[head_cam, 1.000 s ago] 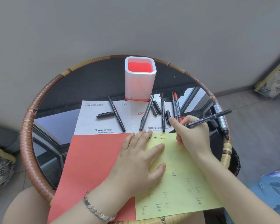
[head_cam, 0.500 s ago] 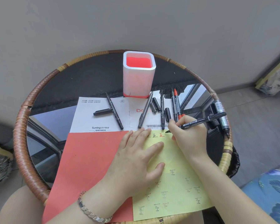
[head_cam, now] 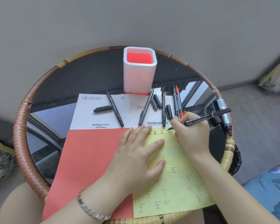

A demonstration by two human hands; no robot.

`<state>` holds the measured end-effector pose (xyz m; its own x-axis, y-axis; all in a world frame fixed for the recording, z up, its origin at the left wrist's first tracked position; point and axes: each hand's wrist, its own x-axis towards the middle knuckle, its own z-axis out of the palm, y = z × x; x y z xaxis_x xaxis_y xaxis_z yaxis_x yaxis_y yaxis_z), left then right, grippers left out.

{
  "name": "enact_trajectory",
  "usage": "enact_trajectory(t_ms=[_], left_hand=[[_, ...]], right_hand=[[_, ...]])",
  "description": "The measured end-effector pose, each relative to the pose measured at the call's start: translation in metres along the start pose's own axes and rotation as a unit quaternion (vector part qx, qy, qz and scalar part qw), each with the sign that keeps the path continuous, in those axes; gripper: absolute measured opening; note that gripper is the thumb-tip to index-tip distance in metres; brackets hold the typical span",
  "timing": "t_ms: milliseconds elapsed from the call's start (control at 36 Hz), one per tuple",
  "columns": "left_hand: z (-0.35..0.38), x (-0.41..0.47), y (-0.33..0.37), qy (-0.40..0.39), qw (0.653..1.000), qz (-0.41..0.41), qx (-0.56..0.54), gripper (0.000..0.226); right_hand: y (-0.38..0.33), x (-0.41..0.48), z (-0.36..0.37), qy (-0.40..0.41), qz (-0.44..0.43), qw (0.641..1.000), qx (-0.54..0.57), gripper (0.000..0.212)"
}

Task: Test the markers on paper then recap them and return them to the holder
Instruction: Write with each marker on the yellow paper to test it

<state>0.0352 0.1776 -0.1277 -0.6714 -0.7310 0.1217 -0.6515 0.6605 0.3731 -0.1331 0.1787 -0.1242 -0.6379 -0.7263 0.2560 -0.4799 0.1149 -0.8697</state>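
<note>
The right hand (head_cam: 192, 135) pinches a slim uncapped black marker with white print on its barrel (head_cam: 207, 117), fingers curled round it near the nib, and the nib touches the far edge of a pale yellow sheet of paper (head_cam: 181, 183) just right of three written characters, two dark and one red. More small dark marks are scattered over the near half of that sheet. The left hand (head_cam: 136, 156) lies flat with fingers spread and straight, pressing the yellow sheet where it meets a red sheet of paper (head_cam: 90, 159) on its left; a silver link bracelet (head_cam: 90, 209) circles that wrist. Beyond both sheets lies a white printed leaflet (head_cam: 95, 117) carrying a thin black pen (head_cam: 115, 109) with a loose black cap (head_cam: 103, 109) touching it, a grey pen (head_cam: 146, 109), short black caps (head_cam: 157, 102), another black pen (head_cam: 163, 110), and a red-tipped marker (head_cam: 179, 102) whose near end is hidden behind the right fingers. A thick black marker with a silver label (head_cam: 224, 113) lies along the right rim, crossed by the held marker's tail. The white square holder with a red inside (head_cam: 139, 75) stands upright towards the far edge of the round glass-topped table with a woven rattan rim (head_cam: 21, 126), touching the leaflet's far edge.
</note>
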Motion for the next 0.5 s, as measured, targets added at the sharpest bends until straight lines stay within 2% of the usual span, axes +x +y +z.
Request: enact_trajectory(t_ms=[167, 306, 500], left_hand=[[0.0, 0.0001, -0.0001, -0.003, 1.0, -0.002, -0.003, 0.046], [-0.0001, 0.0002, -0.0002, -0.001, 1.0, 0.0, -0.008, 0.046], [0.0006, 0.0001, -0.0007, 0.002, 1.0, 0.003, -0.011, 0.046]], right_hand=[[0.0019, 0.0009, 0.0013, -0.007, -0.01, 1.0, -0.012, 0.031], [-0.0001, -0.0014, 0.0009, 0.0, -0.031, 0.999, -0.03, 0.025], [-0.0005, 0.0001, 0.0012, 0.006, -0.019, 1.0, -0.022, 0.023]])
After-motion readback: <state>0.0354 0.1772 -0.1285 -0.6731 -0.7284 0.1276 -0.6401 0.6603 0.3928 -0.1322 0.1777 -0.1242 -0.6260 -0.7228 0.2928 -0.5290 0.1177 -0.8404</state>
